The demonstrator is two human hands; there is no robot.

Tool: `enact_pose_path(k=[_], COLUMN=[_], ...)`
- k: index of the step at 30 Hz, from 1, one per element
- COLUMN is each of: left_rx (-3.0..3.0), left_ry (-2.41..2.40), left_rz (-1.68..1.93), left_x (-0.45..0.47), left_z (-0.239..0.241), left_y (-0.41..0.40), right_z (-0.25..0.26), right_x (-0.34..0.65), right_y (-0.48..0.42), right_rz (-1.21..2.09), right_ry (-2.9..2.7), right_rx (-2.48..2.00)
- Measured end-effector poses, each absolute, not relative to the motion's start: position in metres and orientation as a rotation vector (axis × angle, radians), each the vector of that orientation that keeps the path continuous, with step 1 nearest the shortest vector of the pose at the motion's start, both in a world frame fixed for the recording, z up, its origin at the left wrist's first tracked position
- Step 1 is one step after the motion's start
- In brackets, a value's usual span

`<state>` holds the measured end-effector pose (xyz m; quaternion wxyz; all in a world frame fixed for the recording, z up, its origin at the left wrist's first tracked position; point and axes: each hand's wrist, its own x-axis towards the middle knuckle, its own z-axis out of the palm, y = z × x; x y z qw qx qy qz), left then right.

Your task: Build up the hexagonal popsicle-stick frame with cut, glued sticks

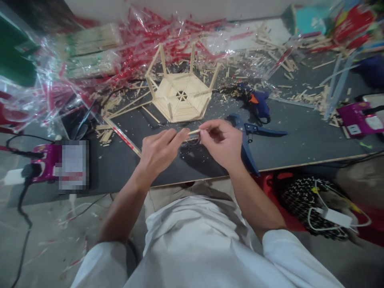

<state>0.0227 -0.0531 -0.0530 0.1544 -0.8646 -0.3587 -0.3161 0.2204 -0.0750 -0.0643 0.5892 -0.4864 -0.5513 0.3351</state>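
Note:
My left hand and my right hand meet over the near part of the dark board. Both pinch the ends of a short wooden stick, fingers closed on it. Just beyond them stands a hexagonal model made of wooden sticks, with several upright posts rising from its rim. A blue cutter with long handles lies right of my right hand. A blue glue gun rests farther back.
Crumpled clear plastic with red strips and packs of sticks fill the back left. Stick offcuts litter the back. A purple power strip lies left, another purple box right. A charger with cables sits below right.

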Motion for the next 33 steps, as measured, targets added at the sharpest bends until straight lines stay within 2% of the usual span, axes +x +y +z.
enact_pose_path(k=[11,33], left_rx=[-2.522,-2.520], left_ry=[-0.974,-0.865], left_rz=[-0.768,-0.864], left_x=[0.019,0.020], left_z=[-0.050,-0.049], left_y=[-0.050,-0.049], right_z=[-0.071,-0.070], right_x=[0.224,0.228], right_y=[-0.071,-0.071], right_rz=[1.007,1.116], right_ry=[-1.239,-1.152], right_rx=[-1.209,-1.180])
